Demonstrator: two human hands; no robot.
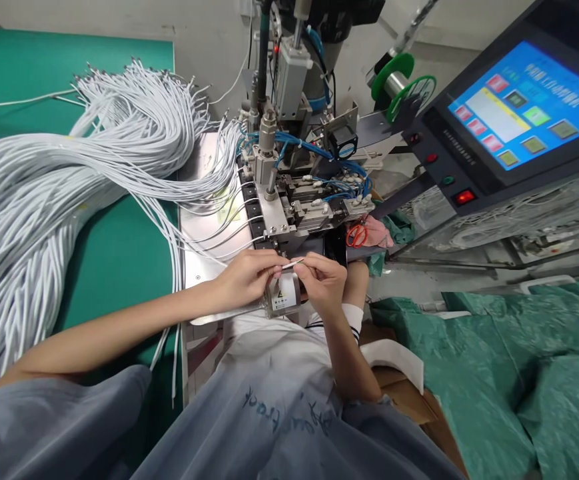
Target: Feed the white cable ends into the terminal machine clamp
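Note:
Between my two hands runs the end of a white cable [292, 264], just in front of the machine. My left hand [249, 275] pinches the cable between thumb and fingers. From the other side, my right hand [323, 279] closes its thumb and fingertips on the cable's thin tip. Below the fingers sits a clear box with a white warning label [284, 293]. Behind them, several white cables lie side by side in the black slotted holder [252, 207] of the soldering machine [272, 167].
A large bundle of white cables [134, 140] covers much of the green table [114, 267] at left. A control screen [529, 107] hangs at upper right, near a green wire spool [394, 83]. Orange-handled scissors [356, 235] lie beyond my right hand; green sacks [489, 373] fill the right.

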